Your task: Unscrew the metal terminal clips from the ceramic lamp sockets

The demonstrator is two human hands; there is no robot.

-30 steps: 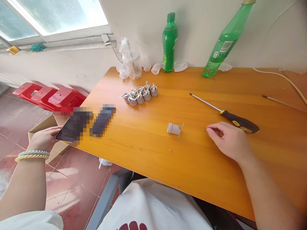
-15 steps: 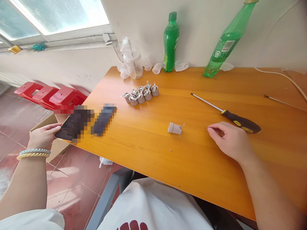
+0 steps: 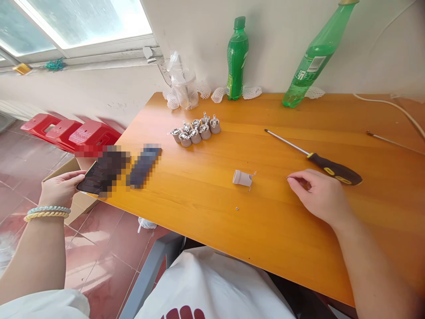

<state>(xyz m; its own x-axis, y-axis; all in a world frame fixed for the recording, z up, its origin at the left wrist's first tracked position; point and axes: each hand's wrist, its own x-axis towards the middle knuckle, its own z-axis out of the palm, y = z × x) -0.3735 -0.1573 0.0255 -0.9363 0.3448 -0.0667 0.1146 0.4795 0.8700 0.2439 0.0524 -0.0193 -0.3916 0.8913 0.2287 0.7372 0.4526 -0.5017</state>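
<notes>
My left hand (image 3: 63, 188) grips a dark phone (image 3: 91, 178) by its near end, at the table's left edge; part of it is blurred out. Beside it lies another dark, flat, blurred object (image 3: 144, 166). My right hand (image 3: 318, 192) rests on the table with thumb and forefinger pinched; a tiny dark tip shows there, too small to name. Left of that hand, a grey lamp socket (image 3: 242, 178) lies on its side, its metal tabs pointing right. A small nut (image 3: 237, 208) is just below it. Behind my right hand lies a screwdriver (image 3: 334, 169) with a black and yellow handle.
Several similar sockets (image 3: 195, 133) stand clustered farther back. Two green bottles (image 3: 236, 62) and a clear cup (image 3: 185, 88) stand along the wall among white foam nets. A thin metal rod (image 3: 392, 141) lies at right. Red stools (image 3: 68, 133) and a cardboard box (image 3: 78, 208) are left of the table.
</notes>
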